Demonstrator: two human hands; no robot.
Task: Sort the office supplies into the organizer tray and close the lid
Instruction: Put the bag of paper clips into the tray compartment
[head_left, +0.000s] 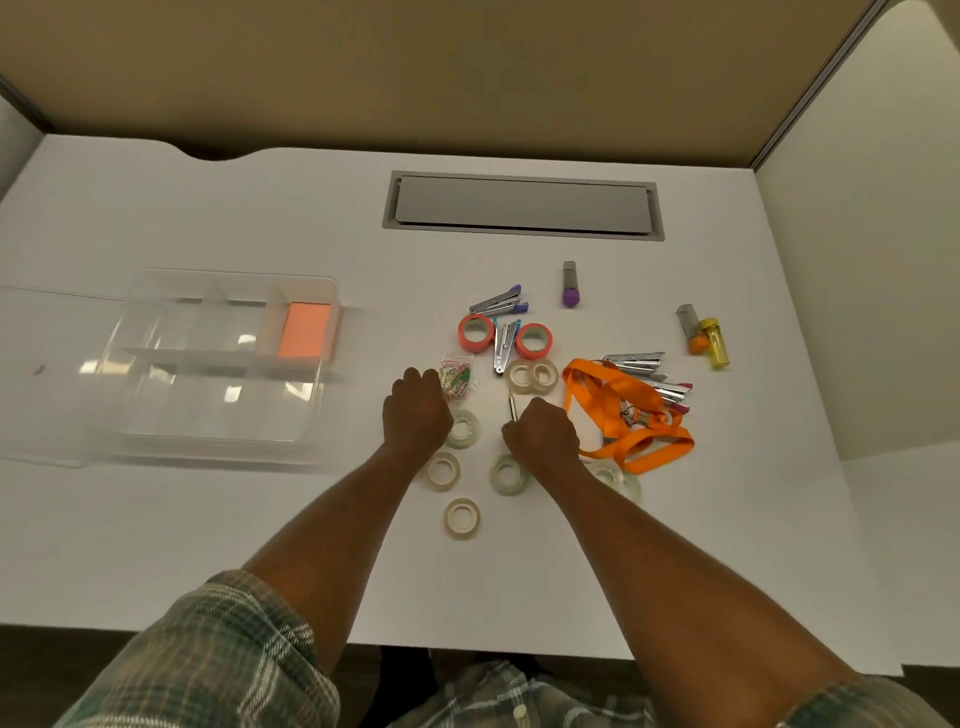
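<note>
Left hand: the left hand is seen from the back with its fingers curled under; its knuckles are touching a small bag of paper clips, but whether the bag is gripped cannot be told.
Right hand: the right hand is closed around a thin stick, which is held above the table and points away from the person.
Tray: a clear tray is set on the left of the table, well apart from both hands; a pad of orange notes is lodged in its far right compartment.
Lid: the clear lid is laid open at the tray's left side.
Tape: clear rolls are scattered around the wrists, and two orange rolls are placed beyond the hands.
Staplers: one small stapler is lying between the orange rolls.
Strap: an orange strap is heaped just beside the right hand.
</note>
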